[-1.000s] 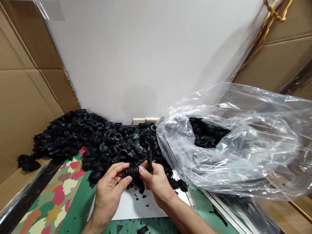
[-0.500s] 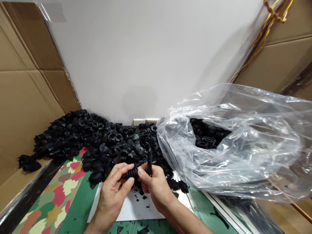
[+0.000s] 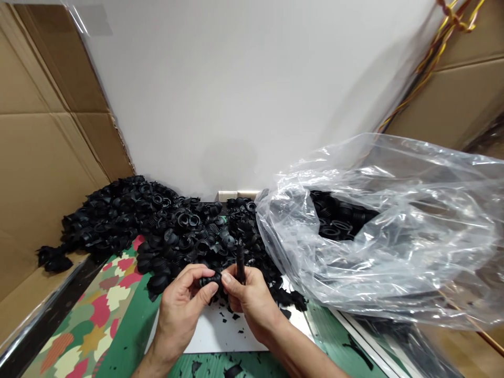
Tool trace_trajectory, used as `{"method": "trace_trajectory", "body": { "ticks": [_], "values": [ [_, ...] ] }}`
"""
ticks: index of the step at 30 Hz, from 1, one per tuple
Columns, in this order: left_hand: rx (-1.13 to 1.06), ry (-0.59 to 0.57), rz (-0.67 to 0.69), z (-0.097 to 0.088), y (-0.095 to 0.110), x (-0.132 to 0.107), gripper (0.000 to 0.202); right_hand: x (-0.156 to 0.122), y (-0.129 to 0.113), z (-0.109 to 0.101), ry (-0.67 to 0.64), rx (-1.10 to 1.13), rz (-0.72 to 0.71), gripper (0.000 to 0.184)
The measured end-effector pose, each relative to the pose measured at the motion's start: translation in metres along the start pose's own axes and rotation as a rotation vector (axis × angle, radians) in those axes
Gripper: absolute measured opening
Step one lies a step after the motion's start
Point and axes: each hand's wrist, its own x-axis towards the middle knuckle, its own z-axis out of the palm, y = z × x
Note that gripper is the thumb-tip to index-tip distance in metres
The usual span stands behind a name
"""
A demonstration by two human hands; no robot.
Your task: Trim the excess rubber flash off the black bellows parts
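Basically same grip as a second ago, small change only: the rubber part [image 3: 210, 279] has been turned and squeezed in, so less of its ribbed side shows than before and it now looks like a short dark lump between the fingertips. Left hand [image 3: 179, 310] is closed on it, thumb and forefinger pinching its left end. Right hand [image 3: 250, 299] pinches the other end with thumb and forefinger, and its other fingers are wrapped round a slim dark tool [image 3: 240, 260] that stands upright above the knuckles; the tool tip is apart from the part. Both hands have drawn slightly closer together and sit a touch higher in the view. The part is held in the air just above the white board [image 3: 220, 336], which carries black scraps [image 3: 232, 316], right in front of the pile [image 3: 157, 231] of similar black pieces. My read: the work is on one piece, being rotated in place, not swapped. Clear bag [image 3: 386, 231] with more pieces lies to the right, unmoved. Green mat [image 3: 129, 325] under the board.
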Motion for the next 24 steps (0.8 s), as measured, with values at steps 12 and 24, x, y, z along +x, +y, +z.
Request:
{"method": "trace_trajectory", "body": {
  "ticks": [12, 24],
  "values": [
    [0.13, -0.003, 0.053, -0.002, 0.004, -0.002, 0.008, -0.011, -0.038, -0.02, 0.098, -0.482, -0.545, 0.047],
    [0.21, -0.02, 0.135, -0.002, 0.004, -0.003, 0.007, -0.006, -0.032, -0.015, -0.059, 0.03, -0.112, 0.048]
  ]
}}
